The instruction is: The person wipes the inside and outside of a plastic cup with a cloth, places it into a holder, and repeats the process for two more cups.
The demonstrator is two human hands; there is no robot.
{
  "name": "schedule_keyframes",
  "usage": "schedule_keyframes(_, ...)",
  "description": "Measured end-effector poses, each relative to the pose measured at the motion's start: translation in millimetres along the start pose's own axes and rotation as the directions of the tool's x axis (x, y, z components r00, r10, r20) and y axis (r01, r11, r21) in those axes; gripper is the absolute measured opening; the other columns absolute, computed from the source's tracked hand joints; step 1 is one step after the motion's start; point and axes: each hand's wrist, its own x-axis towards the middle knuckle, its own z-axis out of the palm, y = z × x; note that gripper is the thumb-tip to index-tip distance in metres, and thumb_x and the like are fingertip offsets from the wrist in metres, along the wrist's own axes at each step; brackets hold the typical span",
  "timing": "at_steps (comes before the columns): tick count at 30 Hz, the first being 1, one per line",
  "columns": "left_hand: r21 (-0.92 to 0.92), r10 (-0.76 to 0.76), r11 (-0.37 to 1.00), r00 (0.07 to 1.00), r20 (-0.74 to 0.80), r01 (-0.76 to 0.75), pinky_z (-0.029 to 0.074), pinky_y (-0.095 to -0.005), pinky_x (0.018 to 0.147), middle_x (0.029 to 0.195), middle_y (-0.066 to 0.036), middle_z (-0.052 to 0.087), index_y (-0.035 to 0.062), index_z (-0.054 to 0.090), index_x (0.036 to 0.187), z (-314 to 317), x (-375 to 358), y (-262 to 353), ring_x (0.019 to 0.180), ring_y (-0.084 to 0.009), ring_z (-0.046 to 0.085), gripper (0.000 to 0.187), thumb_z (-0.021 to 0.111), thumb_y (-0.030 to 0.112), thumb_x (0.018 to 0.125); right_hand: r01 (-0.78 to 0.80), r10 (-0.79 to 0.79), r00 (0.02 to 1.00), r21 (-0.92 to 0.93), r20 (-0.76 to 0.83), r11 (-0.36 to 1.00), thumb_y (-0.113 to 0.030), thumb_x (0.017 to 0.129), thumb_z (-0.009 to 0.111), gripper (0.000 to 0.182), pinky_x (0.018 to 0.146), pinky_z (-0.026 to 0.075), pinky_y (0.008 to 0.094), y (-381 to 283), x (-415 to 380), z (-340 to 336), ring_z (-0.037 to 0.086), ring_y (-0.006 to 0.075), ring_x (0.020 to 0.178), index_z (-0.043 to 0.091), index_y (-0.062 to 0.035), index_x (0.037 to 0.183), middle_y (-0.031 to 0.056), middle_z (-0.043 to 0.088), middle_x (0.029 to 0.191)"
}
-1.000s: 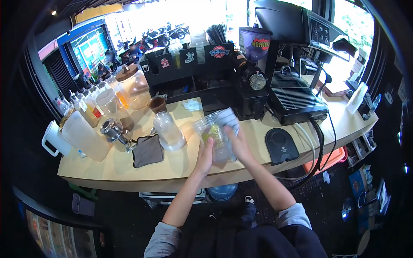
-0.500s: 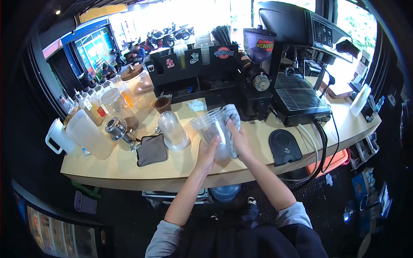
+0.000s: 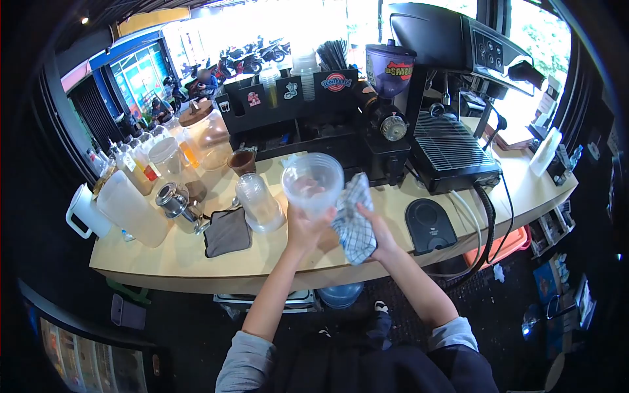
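Note:
My left hand (image 3: 308,229) is wrapped round a clear plastic cup (image 3: 313,169), holding it above the counter with its wide round mouth tipped toward me. Fingers show through its see-through wall. Just to the right, my right hand (image 3: 383,239) grips a blue-and-white checkered cloth (image 3: 356,226), which hangs bunched beside the cup. A clear upside-down stack of plastic cups (image 3: 260,204) stands on the wooden counter (image 3: 298,261), left of my left hand. Next to that stack lies a folded dark grey cloth (image 3: 227,231).
Pitchers (image 3: 131,209), bottles and a large lidded jar (image 3: 208,141) crowd the counter's left end. A coffee grinder (image 3: 391,98) and an espresso machine (image 3: 452,144) stand at the back right. A flat black pad (image 3: 430,226) lies near the front edge, by hoses.
The cup has been raised and turned so its mouth faces me. My right hand has drawn the checkered cloth away from the cup's side, downward and to the right.

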Motion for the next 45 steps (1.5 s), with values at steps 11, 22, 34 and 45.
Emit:
schedule_keyframes(11,0.279,-0.127,0.955,0.989,0.072,0.103,0.043,-0.0336,0.089,0.110,-0.015,0.054,-0.0018,0.039,0.119,-12,-2,-1,0.103,-0.0224,0.054,0.073,0.079,0.024,0.064,0.195,-0.243,0.957,-0.271,-0.157,0.943,-0.033,0.091,0.051,0.042,0.080,0.048,0.0307,-4,-13,10,0.058,0.0144,0.093,0.047,-0.0050,0.122,0.0042,0.057,0.110)
schedule_keyframes(22,0.817,-0.046,0.574,0.994,0.097,-0.054,0.047,-0.0375,0.077,0.101,-0.016,0.060,0.0035,0.048,0.111,-19,-16,50,0.090,-0.0296,0.060,0.068,0.080,0.026,0.055,0.509,-0.595,0.740,-0.839,0.313,0.193,-0.018,0.087,0.056,0.026,0.081,0.043,0.0314,-36,-18,31,0.057,0.0195,0.091,0.059,0.0030,0.102,0.0130,0.061,0.094)
schedule_keyframes(34,0.139,-0.195,0.974,0.977,0.089,0.182,0.045,-0.0311,0.089,0.114,-0.012,0.051,-0.0016,0.043,0.121,-65,-42,38,0.104,-0.0187,0.053,0.066,0.078,0.009,0.066,0.374,-0.362,0.918,-0.668,0.165,0.643,-0.021,0.091,0.052,0.029,0.070,0.047,0.0233,-10,-24,50,0.060,0.0104,0.074,0.063,0.0042,0.099,0.0068,0.065,0.083)
schedule_keyframes(45,0.111,-0.171,0.981,0.982,0.079,0.162,0.041,-0.0312,0.093,0.116,-0.011,0.051,-0.0005,0.045,0.121,-76,-54,37,0.108,-0.0177,0.050,0.065,0.077,0.005,0.064,0.378,-0.376,0.917,-0.597,0.135,0.708,-0.018,0.091,0.050,0.030,0.070,0.053,0.0301,-11,-29,52,0.064,0.0217,0.074,0.061,0.0092,0.099,0.0159,0.064,0.092)
